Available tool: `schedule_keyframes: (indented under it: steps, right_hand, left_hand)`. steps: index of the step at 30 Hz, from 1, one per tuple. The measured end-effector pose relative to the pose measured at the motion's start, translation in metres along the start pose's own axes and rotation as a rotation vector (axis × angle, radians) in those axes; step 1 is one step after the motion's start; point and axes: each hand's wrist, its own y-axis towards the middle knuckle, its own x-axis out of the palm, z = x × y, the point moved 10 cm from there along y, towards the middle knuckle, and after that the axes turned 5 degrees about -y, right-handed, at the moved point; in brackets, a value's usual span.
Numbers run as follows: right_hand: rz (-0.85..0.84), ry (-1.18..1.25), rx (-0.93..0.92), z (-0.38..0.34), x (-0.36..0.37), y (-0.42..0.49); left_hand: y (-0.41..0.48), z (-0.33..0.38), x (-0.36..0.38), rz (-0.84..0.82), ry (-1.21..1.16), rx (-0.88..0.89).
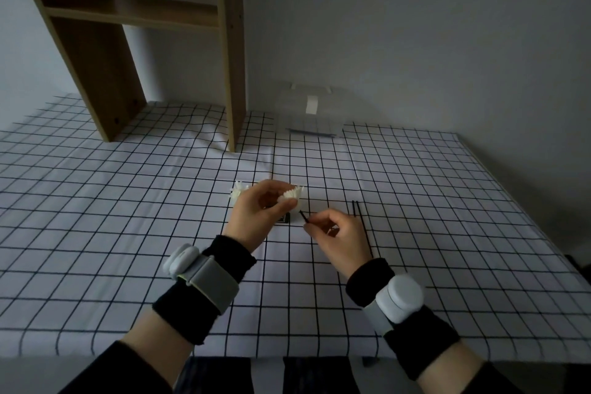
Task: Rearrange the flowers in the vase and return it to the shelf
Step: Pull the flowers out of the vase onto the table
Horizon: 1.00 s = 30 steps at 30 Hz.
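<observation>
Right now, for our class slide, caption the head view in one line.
Left hand holds a white flower head; right hand pinches a thin black stem over a grid-checked tablecloth.

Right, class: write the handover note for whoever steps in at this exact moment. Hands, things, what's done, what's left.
Left hand: shut on a white flower; a second flower shows just behind it.
Right hand: pinching a thin dark stem, tip aimed at the held flower.
Two more stems lie on the checked cloth right of the hands.
Shelf stands at back left, with nothing on it.
Vase: mostly hidden by the left hand.
Left: finish flowers, return vase to shelf.
</observation>
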Motion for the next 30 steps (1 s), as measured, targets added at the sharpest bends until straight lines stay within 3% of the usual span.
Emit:
schedule_keyframes:
  steps: [7, 10, 15, 21, 24, 30]
  right_hand:
    - [0.008, -0.047, 0.126, 0.026, -0.006, 0.000]
    - [0.039, -0.137, 0.237, 0.049, -0.019, 0.009]
    - [0.028, -0.383, 0.254, 0.065, -0.028, 0.023]
    - [0.036, -0.547, 0.256, 0.072, -0.030, 0.034]
    - [0.036, -0.547, 0.238, 0.071, -0.032, 0.037]
    - [0.064, -0.552, 0.206, 0.067, -0.036, 0.037]
  left_hand:
    - [0.002, -0.004, -0.038, 0.186, -0.200, -0.038]
    - [-0.003, -0.008, -0.062, 0.265, -0.189, -0.032]
    - [-0.023, -0.026, -0.092, 0.342, -0.104, -0.078]
    - [-0.041, -0.038, -0.094, 0.215, 0.114, -0.066]
    - [-0.042, -0.042, -0.084, 0.102, 0.273, -0.059]
    - [-0.038, -0.040, -0.068, 0.044, 0.408, -0.011]
